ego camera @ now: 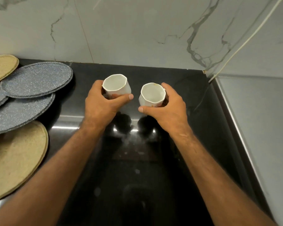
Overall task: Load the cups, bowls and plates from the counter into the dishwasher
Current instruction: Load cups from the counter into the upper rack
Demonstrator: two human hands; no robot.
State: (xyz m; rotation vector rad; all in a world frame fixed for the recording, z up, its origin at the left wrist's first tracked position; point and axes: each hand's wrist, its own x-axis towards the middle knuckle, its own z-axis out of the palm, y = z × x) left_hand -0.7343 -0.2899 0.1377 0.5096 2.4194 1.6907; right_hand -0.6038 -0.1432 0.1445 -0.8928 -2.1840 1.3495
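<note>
From the head view, the left hand wraps round a white cup and the right hand wraps round a second white cup, both upright above the black counter. Blue speckled plates and tan plates lie overlapped at the left. The dishwasher is out of sight, so loading looks barely begun: both cups and every plate remain.
</note>
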